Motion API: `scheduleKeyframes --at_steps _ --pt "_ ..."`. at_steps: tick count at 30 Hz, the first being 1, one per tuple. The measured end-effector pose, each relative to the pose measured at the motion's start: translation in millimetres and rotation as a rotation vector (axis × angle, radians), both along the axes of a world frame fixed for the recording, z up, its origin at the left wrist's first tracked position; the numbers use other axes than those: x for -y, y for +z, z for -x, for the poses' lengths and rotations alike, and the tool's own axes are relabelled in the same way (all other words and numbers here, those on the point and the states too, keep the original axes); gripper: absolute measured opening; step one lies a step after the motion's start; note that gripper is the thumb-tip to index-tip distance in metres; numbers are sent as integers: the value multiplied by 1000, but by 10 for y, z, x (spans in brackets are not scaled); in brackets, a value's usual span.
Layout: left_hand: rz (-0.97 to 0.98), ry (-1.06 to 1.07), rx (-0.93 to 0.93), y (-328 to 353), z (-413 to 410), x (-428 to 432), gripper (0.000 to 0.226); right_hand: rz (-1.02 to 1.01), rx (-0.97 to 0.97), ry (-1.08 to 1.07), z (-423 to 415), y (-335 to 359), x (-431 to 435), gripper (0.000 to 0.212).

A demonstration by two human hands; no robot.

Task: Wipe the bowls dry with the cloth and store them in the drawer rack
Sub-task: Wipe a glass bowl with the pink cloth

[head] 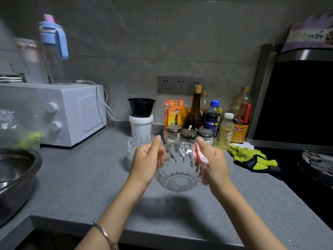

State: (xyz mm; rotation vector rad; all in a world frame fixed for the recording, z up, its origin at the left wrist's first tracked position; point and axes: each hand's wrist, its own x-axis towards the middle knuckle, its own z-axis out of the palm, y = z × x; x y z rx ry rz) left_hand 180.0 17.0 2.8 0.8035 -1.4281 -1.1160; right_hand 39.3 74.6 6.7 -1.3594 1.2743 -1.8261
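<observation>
Grey speckled counter (90, 186) fills the lower view, and everything here is placed from the clear glass bowl (178, 170), which is held just above it at centre with its shadow on the surface below. Nearer than the bowl, a thin bracelet (104, 233) circles the left wrist. The left hand (146, 161) grips the bowl's left rim, fingers curled against the wall and thumb raised at the edge. The right hand (212, 163) holds the right rim through a pink-and-white cloth (200, 156), its fingers closed on the cloth and pressing it to the glass.

Far left of the bowl sits a metal basin (16, 174). Just behind the bowl's left side, a second glass bowl (138, 143) stands on the counter. To the bowl's right lie yellow-green gloves (252, 157). Behind the bowl are lidded condiment jars (189, 133), then a cluster of bottles (212, 114). Behind and left stand a white tub (141, 125) topped by a black cup (141, 107), and a white microwave (72, 112). Farthest back, wall sockets (181, 84) sit in the grey tiles.
</observation>
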Motion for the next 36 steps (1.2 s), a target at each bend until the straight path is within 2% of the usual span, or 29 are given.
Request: scheduleKeyframes --at_steps 4,7,9,12,14,15,17,19,21,24,27,29,32,36 --pt "318 2 194 83 50 -106 58 69 -262 40 3 90 46 54" --pt "379 84 175 50 119 -102 62 124 -249 5 -49 66 42 49" --pt "305 126 80 -3 129 -60 62 183 -195 -18 -82 -26 40 47" --pt "-4 98 -180 -34 126 0 55 273 -241 -93 -169 -278 18 39" --pt "-121 136 -269 -17 132 12 38 328 -428 -207 -243 -439 -1 46" --pt "-121 162 -268 0 135 12 34 347 -547 -263 -287 -483 -11 47" --pt "-77 166 -215 20 140 0 36 376 -797 -371 -337 -504 -5 48" --pt "-37 136 -134 22 147 -37 43 413 -941 -445 -295 -417 40 46" --pt "-21 98 -101 4 155 -61 51 399 -871 -450 -227 -271 58 41" --pt "-61 77 -150 -8 165 -85 53 319 -570 -289 -176 -124 67 35" --pt "-161 48 -265 -34 156 -100 42 172 -123 -35 -129 -61 61 34" --pt "-204 15 -323 -51 139 -108 39 20 132 43 -72 -29 46 43" --pt "-197 -28 -291 -73 103 -58 42 -138 94 -19 8 -24 31 50" --pt "-10 22 -8 -27 52 4 57 -142 -31 -41 58 85 -3 48"
